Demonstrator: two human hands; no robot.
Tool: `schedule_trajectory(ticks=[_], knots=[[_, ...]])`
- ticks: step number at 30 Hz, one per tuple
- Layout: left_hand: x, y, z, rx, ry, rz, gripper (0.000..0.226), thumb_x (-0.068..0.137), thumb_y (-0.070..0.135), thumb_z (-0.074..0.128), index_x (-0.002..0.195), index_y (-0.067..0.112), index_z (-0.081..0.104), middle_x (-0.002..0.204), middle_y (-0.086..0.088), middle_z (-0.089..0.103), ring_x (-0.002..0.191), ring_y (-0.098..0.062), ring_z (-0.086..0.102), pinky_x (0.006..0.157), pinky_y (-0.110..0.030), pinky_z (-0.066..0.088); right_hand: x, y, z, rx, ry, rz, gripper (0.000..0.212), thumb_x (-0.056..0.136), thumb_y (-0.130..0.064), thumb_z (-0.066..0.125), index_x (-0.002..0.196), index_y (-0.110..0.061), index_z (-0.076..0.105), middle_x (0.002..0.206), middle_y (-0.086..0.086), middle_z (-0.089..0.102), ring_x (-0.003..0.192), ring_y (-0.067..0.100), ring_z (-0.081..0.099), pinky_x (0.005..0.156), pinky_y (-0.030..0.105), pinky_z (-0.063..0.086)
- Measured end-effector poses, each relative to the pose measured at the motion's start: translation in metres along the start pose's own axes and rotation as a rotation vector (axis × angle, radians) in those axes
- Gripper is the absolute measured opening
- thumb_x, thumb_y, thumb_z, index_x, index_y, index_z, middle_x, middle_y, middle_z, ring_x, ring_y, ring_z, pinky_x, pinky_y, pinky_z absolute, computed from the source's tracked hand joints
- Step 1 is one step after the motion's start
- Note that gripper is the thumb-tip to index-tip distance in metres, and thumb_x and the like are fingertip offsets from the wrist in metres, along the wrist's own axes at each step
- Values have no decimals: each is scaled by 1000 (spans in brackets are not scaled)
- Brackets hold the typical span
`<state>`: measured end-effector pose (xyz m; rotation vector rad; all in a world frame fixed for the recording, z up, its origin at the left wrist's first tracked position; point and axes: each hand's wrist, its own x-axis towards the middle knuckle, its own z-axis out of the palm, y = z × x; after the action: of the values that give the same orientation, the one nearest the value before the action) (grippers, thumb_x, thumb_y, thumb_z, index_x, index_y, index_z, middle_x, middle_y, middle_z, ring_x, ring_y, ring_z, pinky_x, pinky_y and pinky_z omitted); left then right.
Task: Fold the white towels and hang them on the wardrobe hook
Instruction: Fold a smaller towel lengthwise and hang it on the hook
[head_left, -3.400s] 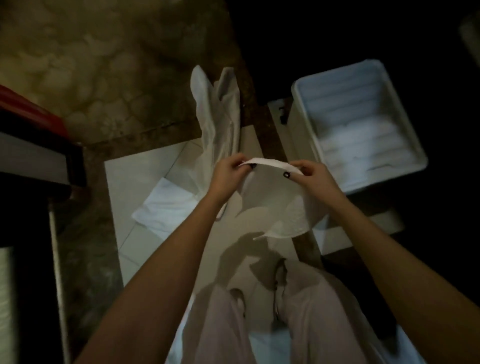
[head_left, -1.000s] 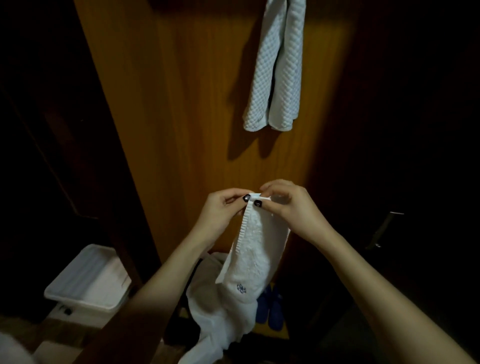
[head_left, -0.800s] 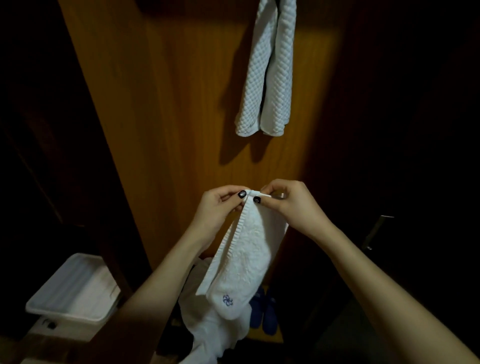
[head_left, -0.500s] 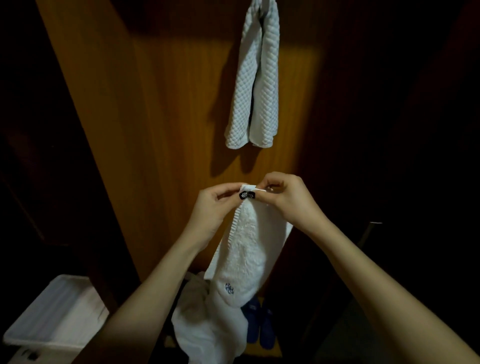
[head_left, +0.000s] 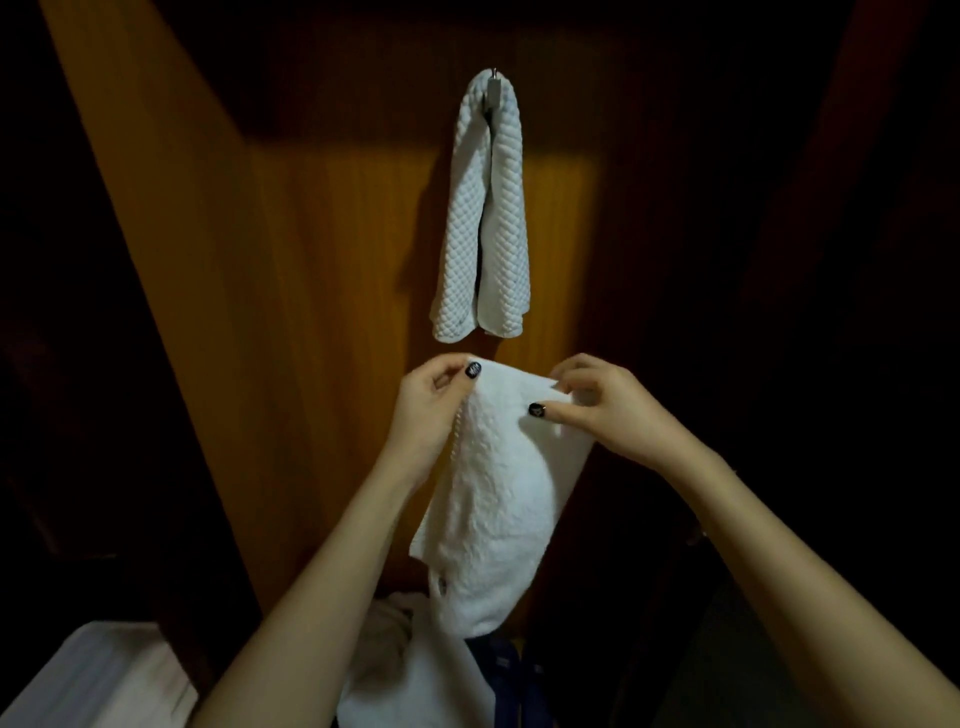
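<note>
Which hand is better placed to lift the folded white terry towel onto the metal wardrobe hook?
Left, probably: the left hand pinches the white terry towel at its top corner, nearer beneath the metal hook; the right hand grips lower.

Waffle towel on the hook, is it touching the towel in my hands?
Apart. Head view shows wood between the waffle towel and the top of the held towel.

A white quilted-pattern towel (head_left: 483, 218) hangs on orange-brown wood (head_left: 322, 291); the held towel (head_left: 498, 488) is plain white
</note>
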<state>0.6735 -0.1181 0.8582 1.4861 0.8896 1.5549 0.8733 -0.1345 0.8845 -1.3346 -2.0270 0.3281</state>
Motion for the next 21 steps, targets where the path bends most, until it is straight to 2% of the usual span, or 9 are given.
schedule_trajectory(ticks=[1,3,6,10,12,14,17,19,21], knots=[[2,2,-2,21,14,13,14,94,9,55,93,19,64,90,3,68,81,1,64,70,-13,49,-3,5,-6,-8,-21,43,21,81,-38,74,78,-19,66,105,-2,62,86,13,59,78,24,46],[3,3,-6,51,15,24,15,95,9,53,90,20,60,87,4,66,74,6,62,66,-11,47,-12,14,-11,70,-99,119,34,82,-38,72,83,-5,66,92,1,65,80,15,60,76,33,47],[-1,0,-8,154,-14,65,15,96,10,51,87,21,54,80,3,64,67,5,61,61,-12,46,-22,17,-8,191,-128,149,39,83,-32,73,76,2,55,73,2,55,69,14,50,66,35,39],[-11,-6,-13,191,-28,133,21,95,9,53,93,29,47,79,0,63,69,-8,60,63,-20,47,-24,16,6,248,57,146,34,83,-21,73,73,0,48,70,5,51,65,15,47,60,33,36],[-14,-9,-17,277,-51,219,29,92,-2,51,88,27,54,81,9,60,75,-1,57,71,-15,45,-21,15,11,292,141,138,28,83,-17,73,73,-7,48,71,2,54,65,12,50,57,32,39],[-14,-9,-19,335,-82,231,38,88,-12,45,81,22,60,84,10,61,82,4,57,77,-9,42,-20,11,11,360,185,130,21,83,-15,74,84,-11,53,79,0,59,68,10,56,58,31,47],[-18,-3,-20,312,-87,182,35,89,-13,42,85,13,64,90,8,62,87,9,57,79,-5,40,-21,8,11,489,170,167,25,85,-11,72,106,-11,60,91,-1,65,75,5,64,67,25,54],[-19,-3,-21,244,-104,130,29,90,-9,48,88,16,64,92,9,61,83,7,57,78,-9,42,-21,9,11,558,137,160,13,87,-12,69,97,-6,63,91,3,66,80,11,65,73,29,53],[-20,-8,-20,177,-126,82,26,87,3,61,88,28,62,92,10,59,78,-8,56,72,-23,44,-22,8,11,628,105,155,11,89,-11,66,87,-5,57,88,5,61,80,16,60,69,29,50]])
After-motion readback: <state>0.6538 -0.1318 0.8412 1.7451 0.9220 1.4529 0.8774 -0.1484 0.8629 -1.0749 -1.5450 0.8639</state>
